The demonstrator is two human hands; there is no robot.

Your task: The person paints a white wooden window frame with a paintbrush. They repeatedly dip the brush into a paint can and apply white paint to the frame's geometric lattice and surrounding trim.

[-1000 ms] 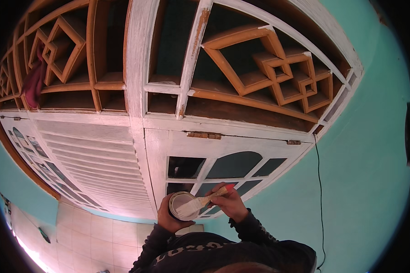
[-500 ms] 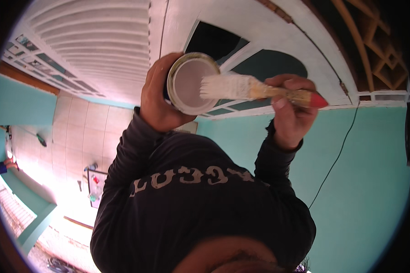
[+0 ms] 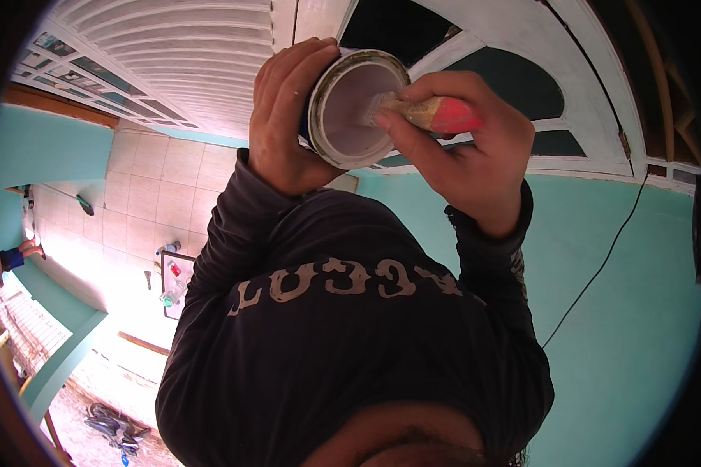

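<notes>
My left hand (image 3: 284, 117) is wrapped round the side of a paint can (image 3: 317, 117), which is tilted so its mouth faces up toward the view. Whitish paint (image 3: 344, 109) shows inside, and the rim is smeared with dried paint. In my right hand (image 3: 475, 140) is a paintbrush (image 3: 428, 114) with a wooden handle and a red end, pinched low near its ferrule. Its bristles reach into the can's mouth; their tips lie inside the can and are hard to make out against the paint.
A white door with dark glass panes (image 3: 506, 78) stands just beyond the can. White louvred panels (image 3: 187, 62) are at the far left. A dark cable (image 3: 600, 265) hangs along the turquoise wall (image 3: 639, 327). Left on the tiled floor is a small table (image 3: 166, 292) holding several items.
The brush has gone from above the can's rim down into its mouth, with my right hand moving left and turning. The can has shifted up and slightly right.
</notes>
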